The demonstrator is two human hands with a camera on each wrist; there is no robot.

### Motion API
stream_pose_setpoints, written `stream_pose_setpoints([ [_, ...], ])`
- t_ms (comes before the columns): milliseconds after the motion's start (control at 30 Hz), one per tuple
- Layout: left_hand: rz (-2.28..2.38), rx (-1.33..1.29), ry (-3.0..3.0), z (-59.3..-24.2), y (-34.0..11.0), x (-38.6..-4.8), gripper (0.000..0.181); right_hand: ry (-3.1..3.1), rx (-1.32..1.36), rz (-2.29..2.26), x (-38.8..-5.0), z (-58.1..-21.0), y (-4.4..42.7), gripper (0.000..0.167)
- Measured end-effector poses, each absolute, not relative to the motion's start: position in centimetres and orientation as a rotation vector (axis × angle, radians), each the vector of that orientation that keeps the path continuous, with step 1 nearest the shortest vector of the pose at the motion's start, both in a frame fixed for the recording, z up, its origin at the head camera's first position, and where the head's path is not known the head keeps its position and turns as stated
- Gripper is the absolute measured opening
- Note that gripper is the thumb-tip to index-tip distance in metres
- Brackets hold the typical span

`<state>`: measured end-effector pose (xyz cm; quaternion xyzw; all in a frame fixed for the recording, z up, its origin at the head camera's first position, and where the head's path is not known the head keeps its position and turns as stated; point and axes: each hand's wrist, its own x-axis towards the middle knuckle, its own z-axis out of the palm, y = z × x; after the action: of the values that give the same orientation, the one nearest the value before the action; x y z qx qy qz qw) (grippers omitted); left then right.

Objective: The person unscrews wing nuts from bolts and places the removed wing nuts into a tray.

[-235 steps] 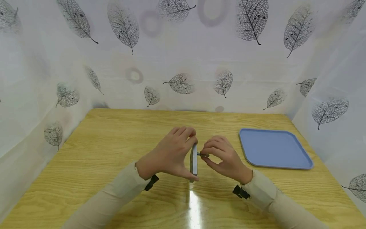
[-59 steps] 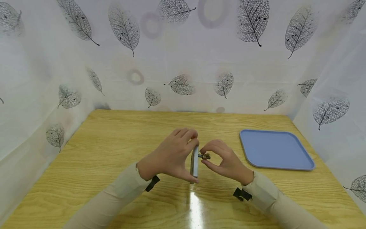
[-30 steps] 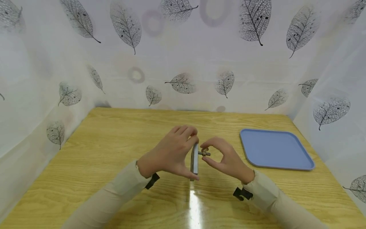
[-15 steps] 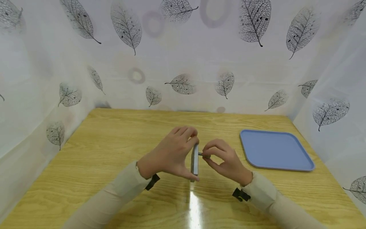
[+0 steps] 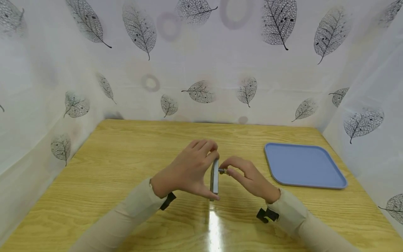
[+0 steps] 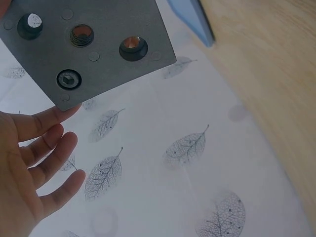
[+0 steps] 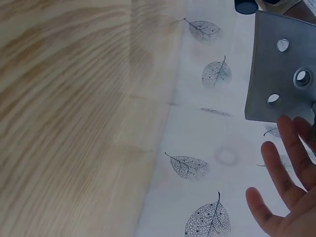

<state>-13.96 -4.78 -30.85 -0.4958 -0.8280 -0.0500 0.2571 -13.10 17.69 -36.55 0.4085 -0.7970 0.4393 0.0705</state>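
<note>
Since both hands are busy around the same chunk of metal, that's where to look first. The left hand grips a square-ish metal plate across its width, thumb at the near edge and fingers at the far edge, so the plate stands upright, roughly over the middle of the wood table. It's got several round holes, and on its left face a socket screw head sits in one of them.

Over on the right face, a bolt pokes out sideways with a small brass-looking nut on it. The right hand looks to be pinching that nut between thumb and index finger, though the fingers partly cover it, so its exact shape is hard to tell. Its other fingers are spread apart in the right wrist view.

Far right on the table lies a blue tray, well apart from the hands. Behind it all hangs a pale leaf-print sheet, and both sleeves are beige.
</note>
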Motion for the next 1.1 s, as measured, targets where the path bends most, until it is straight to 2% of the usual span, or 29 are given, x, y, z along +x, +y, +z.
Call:
stream_pose_setpoints([
  [167, -0.143, -1.338, -2.24, -30.7, -4.6, -14.1, 0.087, -2.319, 1.264, 1.265, -13.4, -36.5, 17.7, 0.023],
  [300, -0.157, -1.334, -2.235, -30.7, -4.5, -14.3, 0.088, -2.169, 1.291, 1.074, -13.8, -36.5, 17.5, 0.012],
  [467, -0.153, -1.331, -2.236, -30.6, -4.3, -14.5, 0.088, -1.912, 1.295, 0.747, -14.2, -36.4, 17.2, 0.021],
  [800, -0.135, -1.319, -2.254, -30.4, -4.0, -14.8, 0.09, -1.617, 1.243, 0.288, -14.9, -36.3, 17.5, 0.014],
  [1000, -0.152, -1.315, -2.253, -30.3, -3.8, -15.1, 0.089, -1.914, 1.262, 0.636, -14.6, -36.2, 17.7, 0.032],
  [1100, -0.158, -1.314, -2.255, -30.3, -3.7, -15.2, 0.089, -2.1, 1.232, 0.901, -14.5, -36.0, 18.0, 0.031],
])
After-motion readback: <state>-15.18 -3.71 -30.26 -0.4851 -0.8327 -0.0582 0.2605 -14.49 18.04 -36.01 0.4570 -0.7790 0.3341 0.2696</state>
